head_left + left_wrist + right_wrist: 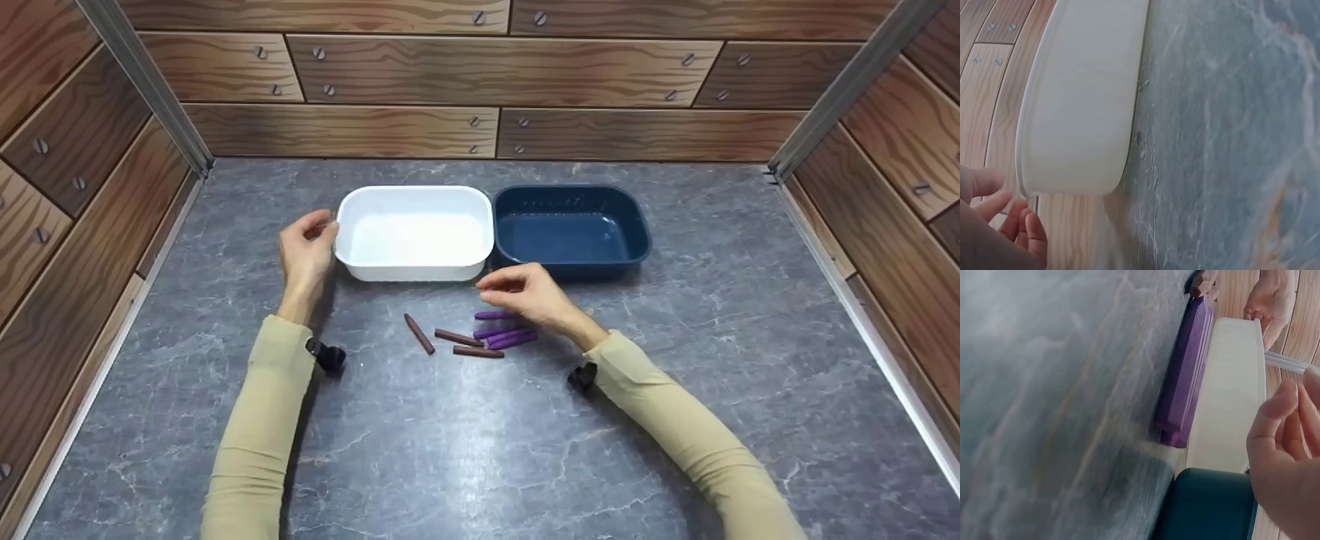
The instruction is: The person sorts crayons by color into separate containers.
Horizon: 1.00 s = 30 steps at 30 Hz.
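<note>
My left hand (306, 244) is at the left end of a white rectangular tub (412, 273), fingers loosely bent and thumb close by its rim. In the left wrist view the fingertips (1036, 230) are right at the tub's corner, with nothing between them. My right hand (536, 296) hovers above a small pile of purple crayon-like sticks (514, 340), partly covering them in the head view. Its fingers are loosely bent, and no object shows in them. To the left of the purple pile lie three brown crayon-like sticks (478, 352), one set apart at a slant.
A dark blue tub (574, 268) stands against the white tub's right end. Both are on a grey marbled tabletop (450, 450). Wood-patterned panels (502, 71) enclose the back and sides, with metal posts (150, 82) at the corners.
</note>
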### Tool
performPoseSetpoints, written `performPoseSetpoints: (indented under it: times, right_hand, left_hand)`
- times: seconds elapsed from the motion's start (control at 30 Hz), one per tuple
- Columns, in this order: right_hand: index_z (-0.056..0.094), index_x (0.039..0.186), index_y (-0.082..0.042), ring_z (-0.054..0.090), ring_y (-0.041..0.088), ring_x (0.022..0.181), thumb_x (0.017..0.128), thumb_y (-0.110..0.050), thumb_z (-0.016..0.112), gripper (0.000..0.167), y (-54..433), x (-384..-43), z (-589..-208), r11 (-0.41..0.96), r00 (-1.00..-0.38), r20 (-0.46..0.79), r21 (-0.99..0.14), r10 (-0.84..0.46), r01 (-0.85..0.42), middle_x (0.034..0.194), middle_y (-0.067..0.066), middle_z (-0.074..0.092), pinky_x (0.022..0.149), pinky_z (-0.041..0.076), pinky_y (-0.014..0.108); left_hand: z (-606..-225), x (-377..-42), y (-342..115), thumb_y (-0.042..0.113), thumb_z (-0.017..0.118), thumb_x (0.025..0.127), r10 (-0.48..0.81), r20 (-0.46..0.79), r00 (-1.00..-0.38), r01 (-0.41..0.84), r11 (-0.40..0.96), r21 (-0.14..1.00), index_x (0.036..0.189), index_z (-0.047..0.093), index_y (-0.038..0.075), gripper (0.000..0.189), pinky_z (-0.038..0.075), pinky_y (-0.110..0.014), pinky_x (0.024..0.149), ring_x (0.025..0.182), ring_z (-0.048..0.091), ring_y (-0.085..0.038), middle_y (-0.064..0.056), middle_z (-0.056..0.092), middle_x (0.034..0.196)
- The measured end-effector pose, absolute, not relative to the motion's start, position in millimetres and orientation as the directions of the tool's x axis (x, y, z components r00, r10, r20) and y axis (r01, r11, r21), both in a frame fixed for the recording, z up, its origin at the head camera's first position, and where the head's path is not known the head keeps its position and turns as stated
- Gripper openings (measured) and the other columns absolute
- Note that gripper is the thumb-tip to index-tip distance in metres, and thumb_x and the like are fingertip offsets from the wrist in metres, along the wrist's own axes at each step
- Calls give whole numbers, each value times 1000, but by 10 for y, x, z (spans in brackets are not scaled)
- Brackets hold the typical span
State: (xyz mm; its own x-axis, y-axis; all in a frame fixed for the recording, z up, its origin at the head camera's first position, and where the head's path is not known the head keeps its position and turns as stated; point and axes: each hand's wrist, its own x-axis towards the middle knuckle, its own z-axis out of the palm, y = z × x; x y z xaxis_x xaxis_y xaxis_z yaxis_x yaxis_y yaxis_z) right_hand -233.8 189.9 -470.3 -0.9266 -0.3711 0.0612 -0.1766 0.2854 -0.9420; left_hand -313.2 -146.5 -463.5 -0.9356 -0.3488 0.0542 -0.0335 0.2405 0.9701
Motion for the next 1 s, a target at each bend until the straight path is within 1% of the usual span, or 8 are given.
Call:
performPoseSetpoints:
  times: [0.13, 0.23, 0.33, 0.53, 0.73, 0.87, 0.93, 1.0]
  right_hand:
    - [72, 110, 4, 64, 10, 84, 88, -16, 74, 29, 1846, -2375, -4736, 275, -904, 40, -946, -427, -172, 100, 9, 73, 74, 53, 21]
    - [72, 111, 2, 64, 10, 84, 88, -15, 73, 28, 1798, -2406, -4759, 277, -890, 20, -947, -456, -163, 104, 13, 72, 73, 52, 21]
    - [71, 113, 1, 64, 9, 85, 89, -14, 72, 29, 1752, -2438, -4769, 277, -874, 2, -948, -487, -156, 112, 20, 70, 74, 54, 23]
    - [69, 117, 2, 65, 8, 85, 90, -14, 71, 31, 1659, -2489, -4787, 277, -845, -31, -951, -534, -141, 117, 23, 68, 80, 57, 42]
    - [71, 115, 2, 65, 8, 84, 90, -16, 72, 30, 1542, -2529, -4811, 280, -810, -29, -945, -586, -168, 115, 20, 70, 74, 55, 31]
    - [71, 114, 1, 67, 17, 85, 90, -17, 72, 31, 1467, -2567, -4807, 282, -782, -45, -944, -622, -170, 114, 19, 71, 76, 57, 38]
    - [71, 115, 1, 67, 19, 85, 90, -16, 72, 30, 1433, -2588, -4805, 285, -766, -47, -941, -641, -181, 112, 19, 71, 78, 57, 42]
    - [71, 115, 1, 67, 18, 85, 90, -15, 71, 29, 1402, -2607, -4809, 292, -749, -44, -935, -661, -203, 112, 19, 71, 79, 57, 42]
  left_hand:
    - [-4674, -3177, -1497, 7, 60, 95, -308, -2, -951, -66, 198, 978, 130, 61, -1, 36, 48, -24, 90, 113, 57, -22, -17, 62, 126]
    - [-4714, -3203, -1512, 6, 60, 95, -276, -30, -961, -82, 179, 981, 132, 59, -1, 38, 48, -25, 92, 115, 56, -24, -18, 61, 128]
    - [-4741, -3212, -1525, 9, 60, 96, -250, -53, -967, -102, 189, 977, 133, 58, 0, 39, 49, -23, 87, 113, 56, -23, -17, 61, 128]
    - [-4759, -3212, -1571, 14, 61, 97, -218, -84, -972, -136, 234, 963, 134, 59, 4, 38, 50, -25, 74, 100, 56, -16, -14, 61, 124]
    - [-4766, -3215, -1607, 12, 61, 96, -176, -86, -981, -126, 230, 965, 134, 59, 5, 39, 53, -31, 75, 97, 58, -13, -15, 62, 124]
    - [-4762, -3235, -1599, 11, 58, 97, -144, -71, -987, -104, 236, 966, 137, 56, 6, 41, 54, -29, 76, 100, 59, -15, -17, 62, 127]
    - [-4761, -3245, -1588, 12, 57, 97, -139, -69, -988, -102, 245, 964, 139, 55, 7, 42, 54, -27, 72, 96, 60, -15, -17, 62, 126]
    - [-4763, -3254, -1572, 12, 55, 98, -136, -67, -988, -101, 258, 961, 140, 54, 9, 42, 53, -27, 69, 90, 61, -14, -17, 63, 123]
